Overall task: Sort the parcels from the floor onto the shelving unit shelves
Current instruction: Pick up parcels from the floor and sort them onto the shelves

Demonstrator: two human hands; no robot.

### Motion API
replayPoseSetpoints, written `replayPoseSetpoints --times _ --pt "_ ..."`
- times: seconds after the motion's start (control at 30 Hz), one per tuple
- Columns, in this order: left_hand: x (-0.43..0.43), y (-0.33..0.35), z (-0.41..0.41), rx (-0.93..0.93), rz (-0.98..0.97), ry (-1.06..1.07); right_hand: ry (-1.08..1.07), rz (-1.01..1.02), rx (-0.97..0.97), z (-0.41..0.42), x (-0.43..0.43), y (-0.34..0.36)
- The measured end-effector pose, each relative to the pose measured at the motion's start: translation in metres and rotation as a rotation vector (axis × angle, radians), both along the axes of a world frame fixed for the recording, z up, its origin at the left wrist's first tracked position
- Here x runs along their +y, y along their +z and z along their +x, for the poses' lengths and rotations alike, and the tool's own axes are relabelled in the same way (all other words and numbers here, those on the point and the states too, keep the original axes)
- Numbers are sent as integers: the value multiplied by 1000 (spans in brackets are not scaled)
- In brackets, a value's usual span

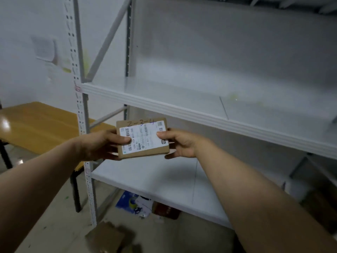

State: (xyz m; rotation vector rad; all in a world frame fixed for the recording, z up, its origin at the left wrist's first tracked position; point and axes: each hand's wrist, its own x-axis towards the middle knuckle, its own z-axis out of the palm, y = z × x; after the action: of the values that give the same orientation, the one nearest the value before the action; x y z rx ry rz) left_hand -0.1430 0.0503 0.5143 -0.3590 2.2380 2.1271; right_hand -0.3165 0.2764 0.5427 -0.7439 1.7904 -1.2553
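Observation:
A small flat cardboard parcel [143, 137] with a white barcode label and "2-3-4" handwritten on top is held in the air in front of the white metal shelving unit [200, 114]. My left hand [102, 145] grips its left edge, thumb on the label. My right hand [179, 143] grips its right edge, thumb on top. The parcel hovers between the upper shelf's front edge and the lower shelf [155, 178]. Both shelf boards in view are bare.
Under the lower shelf, on the floor, lie a blue packet [127, 200], a white packet [144, 205] and a dark red box [166, 210]. More cardboard parcels [107, 236] sit on the floor in front. A yellow-topped table [40, 125] stands left of the shelving upright.

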Motion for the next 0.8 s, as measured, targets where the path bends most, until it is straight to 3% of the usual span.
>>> replayPoseSetpoints --times 0.2,0.4,0.5,0.67,0.8 --pt "54 -45 -68 -127 -5 -66 -162 179 -32 -37 71 -65" --pt "111 -135 -136 -286 24 -70 -282 351 -134 -73 119 -151" --pt "128 -186 -170 -381 34 -32 -333 435 -219 -94 123 -203" --pt "140 -248 -229 -431 -129 72 -419 461 -249 -135 107 -263" --pt "135 -293 -280 -432 -72 153 -473 456 -241 -187 82 -310"
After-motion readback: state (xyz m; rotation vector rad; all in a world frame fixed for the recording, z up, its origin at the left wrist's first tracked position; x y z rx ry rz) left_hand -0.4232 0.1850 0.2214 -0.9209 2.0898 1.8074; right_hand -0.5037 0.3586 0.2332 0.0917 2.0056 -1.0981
